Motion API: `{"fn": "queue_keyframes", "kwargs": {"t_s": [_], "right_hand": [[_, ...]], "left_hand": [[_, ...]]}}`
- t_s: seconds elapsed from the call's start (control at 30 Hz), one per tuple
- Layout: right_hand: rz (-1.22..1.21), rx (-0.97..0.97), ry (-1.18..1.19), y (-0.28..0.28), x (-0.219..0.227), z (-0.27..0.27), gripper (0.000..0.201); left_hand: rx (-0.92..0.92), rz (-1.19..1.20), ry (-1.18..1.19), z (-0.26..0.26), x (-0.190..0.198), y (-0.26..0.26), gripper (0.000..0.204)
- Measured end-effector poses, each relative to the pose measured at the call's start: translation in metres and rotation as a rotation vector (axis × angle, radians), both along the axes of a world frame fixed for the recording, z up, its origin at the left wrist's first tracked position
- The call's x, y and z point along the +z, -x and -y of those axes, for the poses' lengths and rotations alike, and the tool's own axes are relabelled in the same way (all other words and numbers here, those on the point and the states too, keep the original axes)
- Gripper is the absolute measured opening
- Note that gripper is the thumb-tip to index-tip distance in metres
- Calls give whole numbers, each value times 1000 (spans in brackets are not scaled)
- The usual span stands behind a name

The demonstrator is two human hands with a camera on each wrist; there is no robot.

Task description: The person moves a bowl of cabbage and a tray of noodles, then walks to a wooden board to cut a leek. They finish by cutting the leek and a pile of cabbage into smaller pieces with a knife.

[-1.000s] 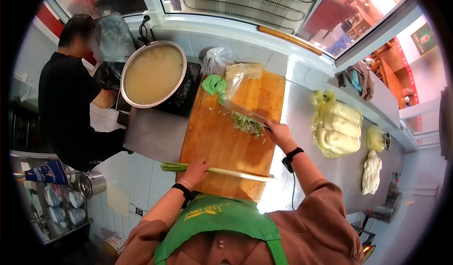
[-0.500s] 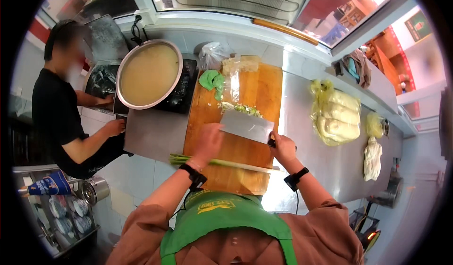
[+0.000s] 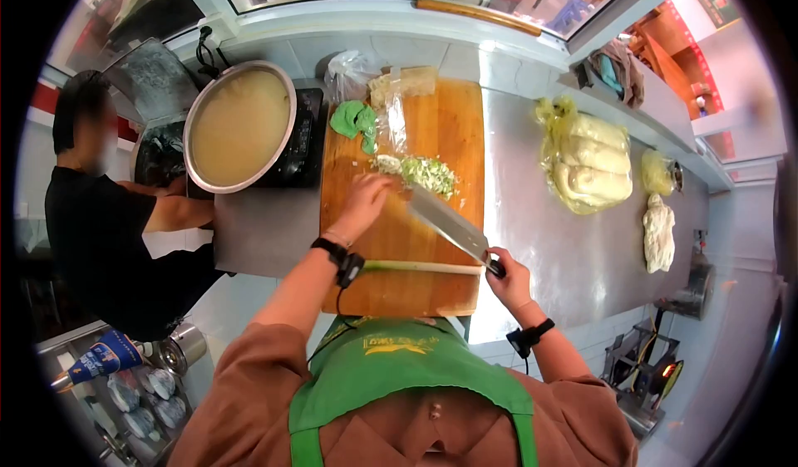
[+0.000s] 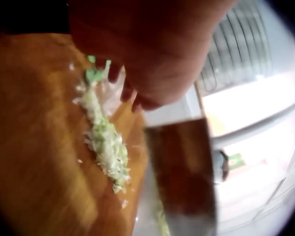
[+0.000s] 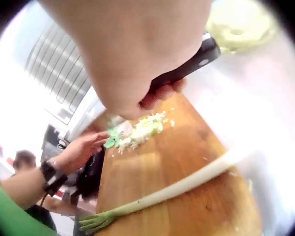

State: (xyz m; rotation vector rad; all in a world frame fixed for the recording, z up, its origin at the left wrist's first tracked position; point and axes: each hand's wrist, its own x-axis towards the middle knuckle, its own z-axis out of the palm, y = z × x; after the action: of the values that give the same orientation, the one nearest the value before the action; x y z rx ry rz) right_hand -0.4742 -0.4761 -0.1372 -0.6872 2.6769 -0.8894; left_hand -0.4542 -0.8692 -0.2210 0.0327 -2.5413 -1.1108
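My right hand [image 3: 509, 282] grips the black handle of a cleaver [image 3: 449, 222], its blade slanting up and left over the wooden board [image 3: 457, 126]. The blade's tip is close to a heap of chopped green-and-white pieces [image 3: 428, 174]. Beside the heap's lower left, my left hand [image 3: 364, 205] holds nothing; in the left wrist view its fingers [image 4: 127, 91] hang loose. Across the board's near part lies a long stalk [image 5: 177, 189], white at one end and green at the other. My right hand [image 5: 137, 54] hides part of the handle [image 5: 187, 68].
A green bag [image 3: 355, 121] and clear plastic lie at the board's far left. Left of it stands a large pot of cloudy liquid [image 3: 241, 126] on a black cooker, with another person [image 3: 100, 243] beyond. Bagged white dough-like pieces [image 3: 588, 164] rest on the metal counter at right.
My left hand has left the stalk and moved up beside the chopped heap. The cleaver has swung from over the heap to its near side, and my right hand has drawn back towards me.
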Motion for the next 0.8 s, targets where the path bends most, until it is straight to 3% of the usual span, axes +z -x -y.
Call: {"fn": "queue_keyframes", "kwargs": {"t_s": [0.07, 0.13, 0.17, 0.27, 0.3, 0.33, 0.4, 0.53, 0.63, 0.8], "right_hand": [[175, -63, 111, -23, -7, 1, 34], [247, -91, 227, -40, -23, 14, 26], [406, -176, 301, -45, -9, 31, 21], [519, -241, 180, -52, -35, 47, 17], [304, -114, 197, -57, -46, 48, 16], [302, -114, 197, -59, -41, 53, 16], [124, -4, 239, -70, -18, 64, 14], [113, 149, 55, -83, -15, 67, 12], [122, 203, -103, -97, -29, 70, 11], [122, 230, -111, -97, -77, 98, 13]], "left_hand": [[-51, 129, -44, 12, 4, -47, 18], [-151, 360, 211, 5, 25, -110, 27], [-157, 377, 209, 2, 23, -135, 27], [-166, 532, 302, 1, 5, -181, 34], [-70, 537, 201, 5, -6, -192, 33], [28, 540, 101, 9, -12, -198, 32], [49, 574, 49, 13, -11, -208, 31], [108, 606, -43, 16, -20, -218, 28], [142, 604, -46, 13, -26, -221, 27], [110, 617, -49, 13, -22, -219, 26]]}}
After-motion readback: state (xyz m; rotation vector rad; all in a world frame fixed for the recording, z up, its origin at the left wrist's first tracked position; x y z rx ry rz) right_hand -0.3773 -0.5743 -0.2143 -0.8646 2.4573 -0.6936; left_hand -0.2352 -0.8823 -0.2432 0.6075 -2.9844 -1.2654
